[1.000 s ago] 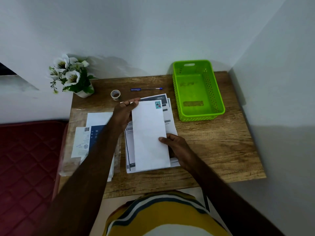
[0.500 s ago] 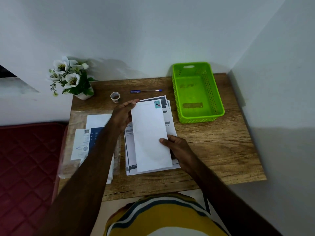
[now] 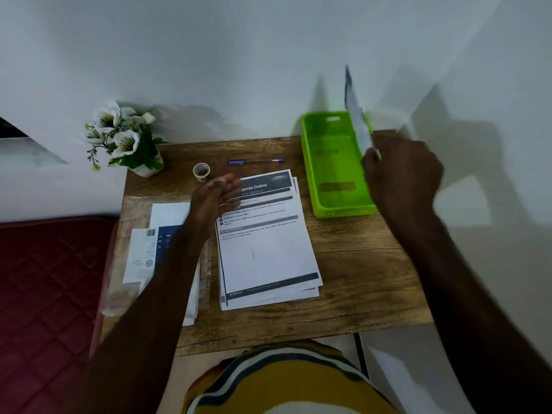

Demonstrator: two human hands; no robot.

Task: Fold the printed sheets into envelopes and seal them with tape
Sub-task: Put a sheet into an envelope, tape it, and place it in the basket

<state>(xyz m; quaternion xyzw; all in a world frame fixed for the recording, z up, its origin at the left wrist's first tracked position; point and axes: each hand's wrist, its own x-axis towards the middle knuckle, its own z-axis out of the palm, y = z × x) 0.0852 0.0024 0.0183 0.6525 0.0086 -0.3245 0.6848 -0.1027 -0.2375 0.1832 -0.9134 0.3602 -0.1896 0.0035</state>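
Note:
My right hand (image 3: 401,174) grips a white envelope (image 3: 357,121) by its lower end and holds it upright and blurred over the right side of the green basket (image 3: 334,210). My left hand (image 3: 216,192) hovers with relaxed fingers and holds nothing, above the top left corner of the stack of printed sheets (image 3: 265,252) in the middle of the wooden table (image 3: 358,279). A small roll of tape (image 3: 202,171) stands just behind my left hand. A pile of envelopes (image 3: 167,234) in clear wrap lies to the left, partly under my left forearm.
A blue pen (image 3: 255,161) lies behind the sheets. A white pot of artificial flowers (image 3: 125,138) stands at the table's back left corner. White walls close in behind and to the right. A dark red quilted surface (image 3: 44,294) lies to the left.
My right hand has lifted the envelope off the printed stack and swung it right, up over the green basket. My left hand has let go of it and stays near the stack's top corner.

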